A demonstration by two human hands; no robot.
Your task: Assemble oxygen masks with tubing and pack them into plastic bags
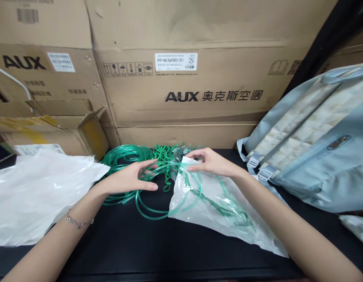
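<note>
My left hand (131, 178) reaches over a coil of green translucent tubing (122, 152), with thumb and fingers apart. A loop of the tubing runs from near this hand into the mouth of a plastic bag (196, 221), whose back looks white. Through the bag's clear front, more green tubing and a flat green strap (216, 207) show. At the bag's upper edge, my right hand (211, 161) has its fingers and thumb closed on the rim. Between the hands lie a tangled pile of green straps (165, 154) and small clear plastic parts (180, 152), partly hidden.
Large cardboard boxes (184, 109) stand along the back of the black table (169, 250). White plastic bags (46, 188) lie at the left in front of an open carton (58, 133). A light blue backpack (325, 156) leans at the right.
</note>
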